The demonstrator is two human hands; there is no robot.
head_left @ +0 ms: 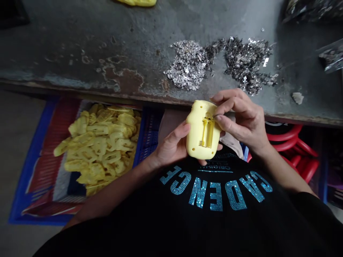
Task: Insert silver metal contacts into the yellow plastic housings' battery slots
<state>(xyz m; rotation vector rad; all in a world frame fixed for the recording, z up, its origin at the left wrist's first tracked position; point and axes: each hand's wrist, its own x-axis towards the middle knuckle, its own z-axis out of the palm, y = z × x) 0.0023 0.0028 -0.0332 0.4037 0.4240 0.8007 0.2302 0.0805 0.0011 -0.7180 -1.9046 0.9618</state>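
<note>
My left hand (171,144) grips a pale yellow plastic shell (202,130) from its left side and underneath, its open battery bay facing up. My right hand (241,117) is pinched at the shell's upper right edge, thumb and forefinger pressing a small metal piece (211,116) into the top of the bay. Both hands are held just in front of the worn grey workbench's front edge (107,94), above my black shirt. On the bench beyond the hands lie two heaps of small shiny metal contacts (190,64), the right heap (246,60) darker.
A blue crate (29,167) on the floor at my left holds several more yellow shells (102,146). Red plastic stools (297,150) stand under the bench at right. Clear bags of metal parts (332,57) lie at the bench's far right; another yellow piece (138,2) is at the top edge.
</note>
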